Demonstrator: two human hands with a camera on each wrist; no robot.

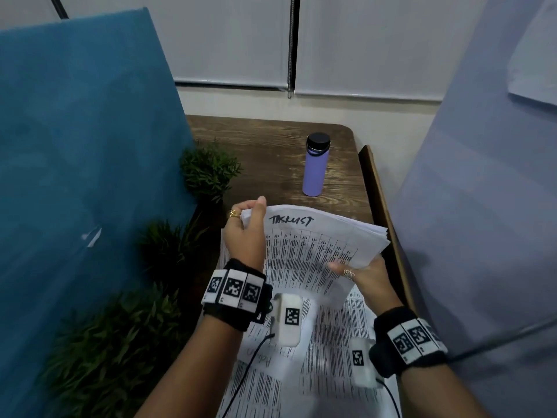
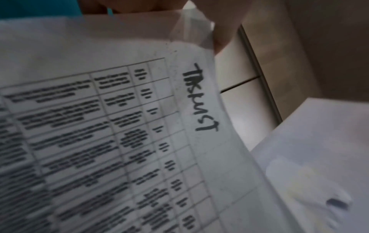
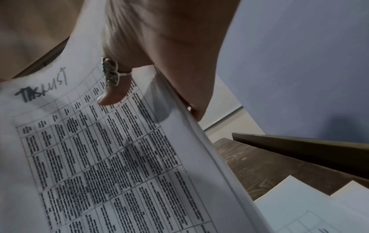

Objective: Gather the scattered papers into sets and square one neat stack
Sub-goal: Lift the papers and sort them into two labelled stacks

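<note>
I hold a sheaf of printed table sheets (image 1: 310, 248) lifted off the desk, its top page headed with a handwritten title. My left hand (image 1: 245, 227) pinches the sheaf's far left corner, thumb on top. On the right edge my right hand (image 1: 358, 271) grips it, thumb over the print and fingers beneath. The left wrist view shows the titled page (image 2: 139, 126) close up. In the right wrist view the thumb with a ring (image 3: 113, 88) presses on the page (image 3: 119, 157). More printed papers (image 1: 331, 357) lie flat on the desk below my wrists.
A lilac bottle (image 1: 315, 165) with a black cap stands on the wooden desk (image 1: 271, 152) beyond the papers. Green plants (image 1: 208, 170) line the left side along a teal partition (image 1: 84, 146). A grey-blue panel (image 1: 482, 206) and a wooden ledge (image 1: 379, 200) border the right.
</note>
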